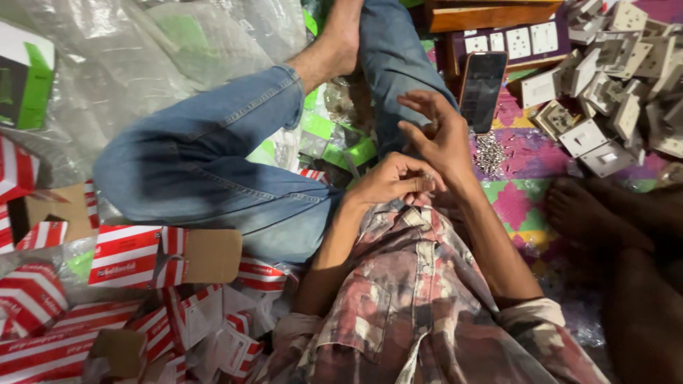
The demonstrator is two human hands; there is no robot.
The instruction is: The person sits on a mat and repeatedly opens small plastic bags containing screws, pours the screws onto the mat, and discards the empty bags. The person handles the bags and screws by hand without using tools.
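I sit cross-legged on the floor in blue jeans and a patterned shirt. My left hand (393, 179) is curled into a loose fist in my lap, its fingertips pinched on something small and shiny that I cannot make out. My right hand (439, 129) hovers just above it with fingers spread, its palm facing the left hand and almost touching it. A dark phone (483, 89) leans upright just beyond my right hand. A small heap of silver screws (489, 151) lies on the colourful mat to the right of my right hand.
A pile of white switch and socket plates (619, 85) fills the upper right. Red-and-white cardboard boxes (128, 256) lie scattered at the lower left, clear plastic bags (121, 50) at the upper left. Another person's bare foot (590, 210) rests at right. A wooden board (491, 14) lies at top.
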